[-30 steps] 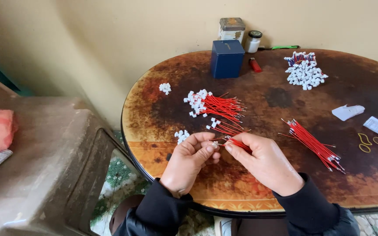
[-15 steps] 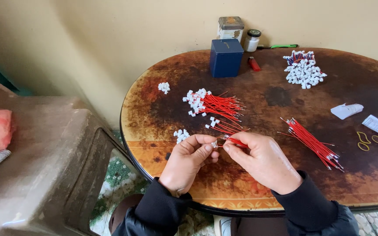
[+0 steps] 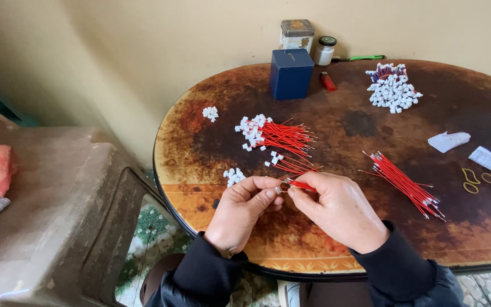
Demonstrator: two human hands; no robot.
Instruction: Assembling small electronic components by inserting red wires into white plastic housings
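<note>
Oval tabletop, near edge: right hand pinches a red wire; left hand pinches a small white connector at its tip. Best aligned squarely, pushed gently. Beyond: loose connectors, wired bundle, bare wires, blue tin.

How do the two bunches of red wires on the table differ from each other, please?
The left bunch of red wires carries white connectors on its ends; the right bunch of red wires shows bare metal tips. The left bunch fans out loosely, the right bunch lies tight and diagonal. Both are thin red wires lying on the table.
</note>
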